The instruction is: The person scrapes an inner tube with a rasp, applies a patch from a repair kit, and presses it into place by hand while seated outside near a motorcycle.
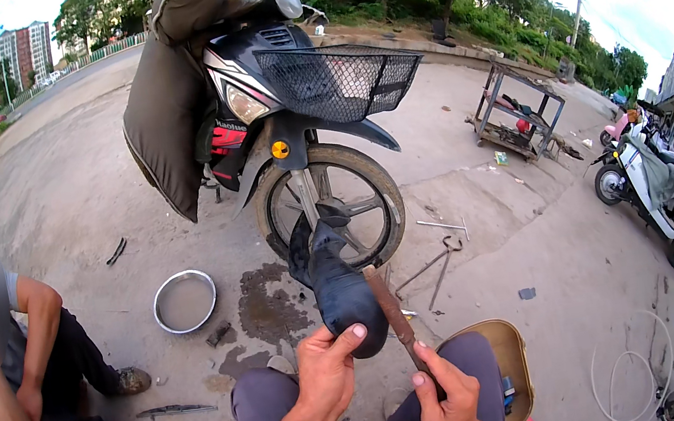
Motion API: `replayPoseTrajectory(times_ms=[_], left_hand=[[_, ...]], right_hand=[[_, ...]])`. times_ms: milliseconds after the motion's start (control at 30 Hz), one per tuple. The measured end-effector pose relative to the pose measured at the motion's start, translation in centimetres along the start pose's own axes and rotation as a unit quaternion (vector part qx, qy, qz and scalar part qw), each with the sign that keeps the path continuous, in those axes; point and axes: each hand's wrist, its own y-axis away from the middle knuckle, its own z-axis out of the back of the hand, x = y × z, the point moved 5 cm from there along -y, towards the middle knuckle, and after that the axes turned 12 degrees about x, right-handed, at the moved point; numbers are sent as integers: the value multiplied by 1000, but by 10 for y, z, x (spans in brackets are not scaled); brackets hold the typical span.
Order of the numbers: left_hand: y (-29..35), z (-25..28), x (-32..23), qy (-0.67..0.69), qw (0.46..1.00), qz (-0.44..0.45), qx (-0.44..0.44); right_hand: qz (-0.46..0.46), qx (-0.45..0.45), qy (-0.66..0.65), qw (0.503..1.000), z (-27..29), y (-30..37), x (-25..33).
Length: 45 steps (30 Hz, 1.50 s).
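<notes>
A black inner tube [350, 303], swollen with air at its near end, hangs out from the front wheel [387, 188] of a parked motorcycle [252, 86]. My left hand [327, 367] grips that rounded end, thumb on top and fingers curled beneath. In my right hand [449, 398] is a rusty brown flat bar that looks like a file [388, 305]. Its upper part lies along the tube's right side; whether the two touch I cannot tell. Both hands are above my knees.
At the left a person [46, 352] sits near a round metal basin [157, 307] and a wet patch. A T-handled wrench [445, 226] and long-handled tongs [434, 273] lie right of the wheel. A tan bin [521, 376] stands by my right knee, near a pale hose [625, 358].
</notes>
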Motion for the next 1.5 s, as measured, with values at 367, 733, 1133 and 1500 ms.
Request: replayPoseTrajectory(times_ms=[367,733,1133,1500], left_hand=[[2,4,-1,-67,997,-11,39],[3,2,-4,-134,988,-59,51],[1,-5,0,-142,986,-76,48],[1,-10,1,-158,984,-66,53]], right_hand=[[27,39,105,993,-26,-22,13],[48,29,136,989,-28,-13,11],[30,23,130,991,-20,-24,5],[7,36,123,992,-23,-18,6]])
